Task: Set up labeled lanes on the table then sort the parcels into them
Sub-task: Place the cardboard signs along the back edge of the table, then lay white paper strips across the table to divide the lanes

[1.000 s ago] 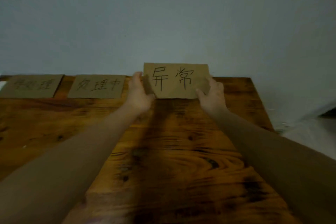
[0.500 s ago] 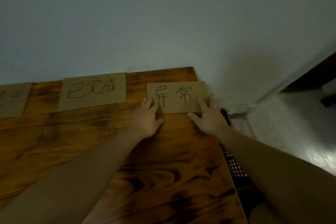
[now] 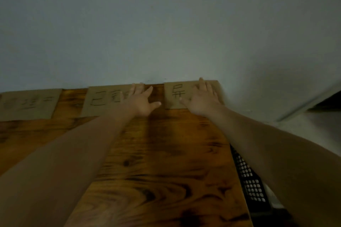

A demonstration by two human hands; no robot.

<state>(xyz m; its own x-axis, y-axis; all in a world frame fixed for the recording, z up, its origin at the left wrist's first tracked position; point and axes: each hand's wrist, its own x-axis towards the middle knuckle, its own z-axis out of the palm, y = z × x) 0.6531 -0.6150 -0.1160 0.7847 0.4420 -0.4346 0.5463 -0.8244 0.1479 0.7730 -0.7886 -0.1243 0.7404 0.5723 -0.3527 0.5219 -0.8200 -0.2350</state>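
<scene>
With three label cards lining the far edge of the bench [image 3: 166, 153], the right hand [image 3: 202, 97] lies flat on the far-right corner card [image 3: 173, 96] and the left hand [image 3: 141, 100], fingers spread, on the middle card [image 3: 101, 99], neither gripping anything; sorting is apparently not yet begun.

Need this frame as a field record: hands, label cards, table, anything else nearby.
left hand: flat, fingers spread, on the right end of the middle card
right hand: flat on the right card, hiding its second character
left card: untouched, writing blurred
layout: cards in a row at the table far edge, by the wall
parcels: none in view
other: black perforated crate beside the table's right edge
</scene>
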